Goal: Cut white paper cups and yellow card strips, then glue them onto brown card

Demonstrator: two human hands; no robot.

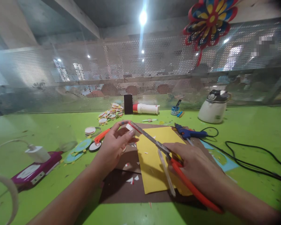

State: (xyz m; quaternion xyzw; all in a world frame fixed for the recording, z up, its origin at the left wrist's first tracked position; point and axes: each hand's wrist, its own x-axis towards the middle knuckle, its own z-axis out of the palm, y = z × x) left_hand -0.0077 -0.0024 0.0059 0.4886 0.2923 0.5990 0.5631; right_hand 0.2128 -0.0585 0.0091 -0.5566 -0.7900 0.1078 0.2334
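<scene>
My left hand (pixel 117 142) pinches a small white paper piece (pixel 133 128) with a red edge. In my right hand (pixel 192 159) is a pair of orange-handled scissors (pixel 152 140), its blades reaching left to that piece. Whether the blades are parted I cannot tell. Below the hands lies a yellow sheet (pixel 152 175) over dark brown board (pixel 117 190), with small white and red scraps (pixel 131 180) scattered about. A translucent stick (pixel 166 173) rests across the yellow sheet. Another orange handle (pixel 101 136) shows just left of my left hand.
A blue glue gun (pixel 192 132) trails a black cord at right, near light-blue paper (pixel 227 159). A purple power strip (pixel 37 170) sits left, beside green paper discs (pixel 78 151). Farther back are white round pieces (pixel 111 113), a dark upright box (pixel 128 104) and a white jug (pixel 213 107).
</scene>
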